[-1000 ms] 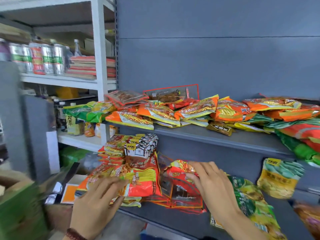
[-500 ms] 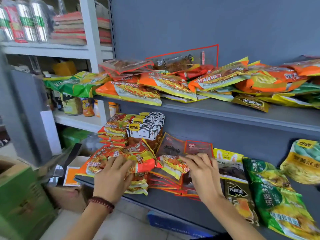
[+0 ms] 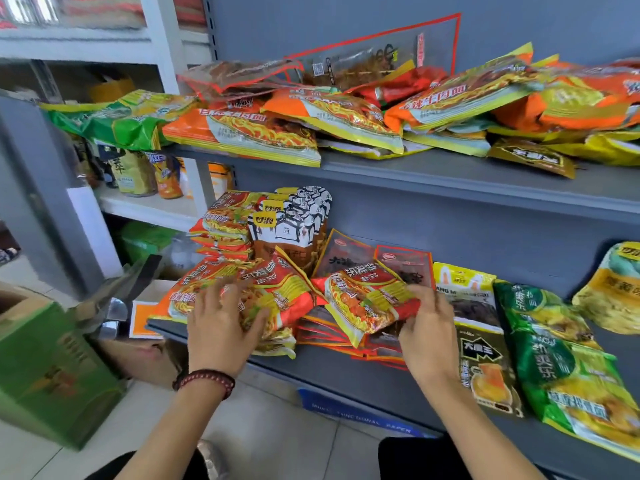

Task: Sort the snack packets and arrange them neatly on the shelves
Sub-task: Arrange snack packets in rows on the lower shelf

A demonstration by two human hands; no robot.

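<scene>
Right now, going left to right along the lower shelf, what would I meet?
Noodle pile pressed under the left hand → red noodle packet pinched by the right hand → yellow-topped packet → green packets → pale yellow packet at the far right.

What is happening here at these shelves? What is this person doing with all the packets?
A person is sorting snack packets on the lower shelf. The left hand lies flat, fingers spread, on a pile of red packets at the shelf's left end. The right hand holds one red packet by its edge, just right of that pile. Green packets lie further right. On the upper shelf, orange packets lie in a loose, overlapping heap, not yet tidy.
</scene>
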